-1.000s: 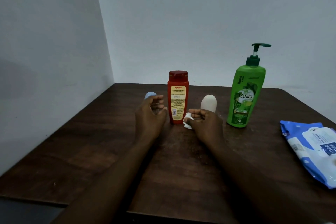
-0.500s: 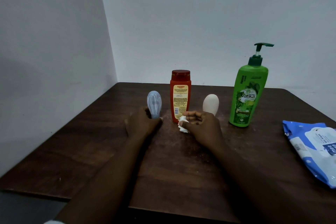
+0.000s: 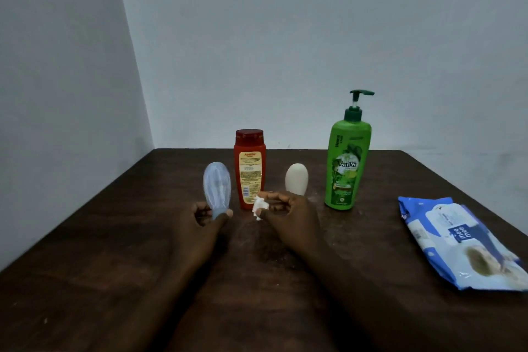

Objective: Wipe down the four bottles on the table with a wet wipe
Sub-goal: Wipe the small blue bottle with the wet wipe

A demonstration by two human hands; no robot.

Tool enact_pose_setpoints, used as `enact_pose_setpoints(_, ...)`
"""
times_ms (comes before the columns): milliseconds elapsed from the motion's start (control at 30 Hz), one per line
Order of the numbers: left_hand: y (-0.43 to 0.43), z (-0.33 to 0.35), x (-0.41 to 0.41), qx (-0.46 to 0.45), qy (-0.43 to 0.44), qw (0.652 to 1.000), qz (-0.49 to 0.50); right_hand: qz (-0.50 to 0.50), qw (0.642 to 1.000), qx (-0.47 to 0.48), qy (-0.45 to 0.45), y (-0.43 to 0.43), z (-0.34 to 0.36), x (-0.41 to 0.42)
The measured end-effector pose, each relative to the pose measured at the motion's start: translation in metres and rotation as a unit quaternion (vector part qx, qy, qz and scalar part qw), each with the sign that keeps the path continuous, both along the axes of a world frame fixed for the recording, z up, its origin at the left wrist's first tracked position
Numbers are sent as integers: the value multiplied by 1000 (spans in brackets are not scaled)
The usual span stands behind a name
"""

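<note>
Gripping pale blue bottle [image 3: 217, 187] by base, left hand [image 3: 207, 216]; right hand [image 3: 288, 213] pinching crumpled, seemingly damp wipe [image 3: 259, 206].

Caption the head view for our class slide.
The left hand holds a pale blue bottle; the right hand pinches a wet wipe.

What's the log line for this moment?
left hand: grips blue bottle | right hand: pinches wipe | wipe apart from bottle

Green bottle [image 3: 347, 163] — "Vatika"; pack [image 3: 457, 246] — "mee mee"
</note>
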State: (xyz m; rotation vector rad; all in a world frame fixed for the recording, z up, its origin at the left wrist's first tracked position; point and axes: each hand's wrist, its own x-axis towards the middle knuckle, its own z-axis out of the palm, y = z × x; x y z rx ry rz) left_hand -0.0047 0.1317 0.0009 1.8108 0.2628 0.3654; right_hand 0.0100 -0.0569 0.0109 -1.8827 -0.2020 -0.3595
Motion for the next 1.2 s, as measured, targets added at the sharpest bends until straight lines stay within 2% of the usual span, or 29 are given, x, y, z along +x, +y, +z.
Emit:
enact_pose_setpoints(67,-6,5,-17,-18,14,999,-29,-8,1000,-5,-14,-3,5,-6)
enact_pose_setpoints(367,-34,14,-52,-87,46,980,-173,-23,992,76,-94,-37,19,-44)
enact_pose_setpoints(600,-46,15,-58,-80,33,976,-200,-15,985,17,-174,-49,25,-60)
enact_pose_setpoints(800,-43,12,-57,-99,18,976,-194,17,983,21,-183,-36,27,-60)
enact_pose_setpoints(1000,-39,7,-55,-146,17,964,-222,18,968,-100,-229,-27,16,-69)
enact_pose_setpoints(1200,-35,2,-49,-156,38,958,-239,18,962,-134,-236,-27,20,-64)
